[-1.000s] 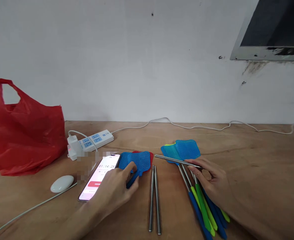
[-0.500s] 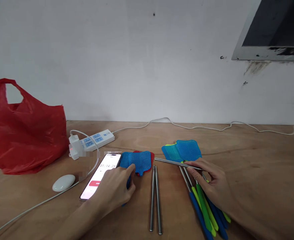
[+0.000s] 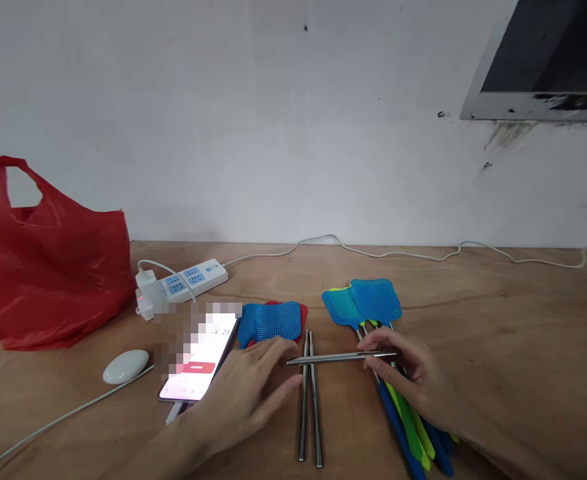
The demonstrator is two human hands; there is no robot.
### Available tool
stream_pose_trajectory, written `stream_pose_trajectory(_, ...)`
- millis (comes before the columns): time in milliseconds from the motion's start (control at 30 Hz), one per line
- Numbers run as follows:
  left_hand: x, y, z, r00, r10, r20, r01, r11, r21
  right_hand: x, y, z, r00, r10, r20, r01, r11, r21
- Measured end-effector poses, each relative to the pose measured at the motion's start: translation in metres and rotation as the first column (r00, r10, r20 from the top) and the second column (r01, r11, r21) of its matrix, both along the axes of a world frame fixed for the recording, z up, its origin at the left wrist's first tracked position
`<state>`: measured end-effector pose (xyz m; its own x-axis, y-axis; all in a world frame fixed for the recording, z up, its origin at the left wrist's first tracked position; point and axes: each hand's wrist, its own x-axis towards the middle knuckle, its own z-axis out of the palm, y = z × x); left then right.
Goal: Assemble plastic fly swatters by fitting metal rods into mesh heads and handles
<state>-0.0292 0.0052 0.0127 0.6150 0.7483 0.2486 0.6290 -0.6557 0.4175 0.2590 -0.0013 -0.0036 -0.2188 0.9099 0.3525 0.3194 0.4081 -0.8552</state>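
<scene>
Two steel rods (image 3: 309, 407) lie side by side on the counter (image 3: 498, 313), midway along it, running from the near edge toward the wall. A third rod (image 3: 333, 359) crosses over their far ends, pinched at its right end between the thumb and fingertips of the right hand (image 3: 413, 383). The left hand (image 3: 248, 393) rests palm down, fingers loosely spread and holding nothing, its fingertips just beside the pair of rods and just short of the loose swatter heads (image 3: 273, 320), blue on top of red. Under the right hand lies a bunch of whole fly swatters (image 3: 368, 301), mesh heads toward the wall, blue and green handles toward the near edge. A lit phone (image 3: 200, 367), partly blurred, lies just left of the left hand. Farther left are a white puck (image 3: 123, 366), a power strip (image 3: 193, 278) and a red plastic bag (image 3: 48, 267).
</scene>
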Motion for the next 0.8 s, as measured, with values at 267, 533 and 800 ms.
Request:
stream_pose_trajectory(267, 0.009, -0.007, -0.003, 0.988, -0.136, 0.069, 0.146, 0.971, -0.188, -0.007, 0.000, -0.004, 0.983, 0.016, -0.181, -0.047, 0.985, -0.169)
stream_pose_trajectory(533, 0.014, -0.014, -0.004, 0.991, -0.125, -0.045, 0.118, 0.982, -0.147, -0.011, -0.001, -0.003, 0.944, 0.009, -0.331, -0.112, 0.949, -0.294)
stream_pose_trajectory(800, 0.014, -0.017, 0.009, 0.986, -0.153, -0.072, 0.141, 0.978, -0.157, -0.009, 0.001, 0.004, 0.923, -0.068, -0.378, -0.045, 0.958, -0.282)
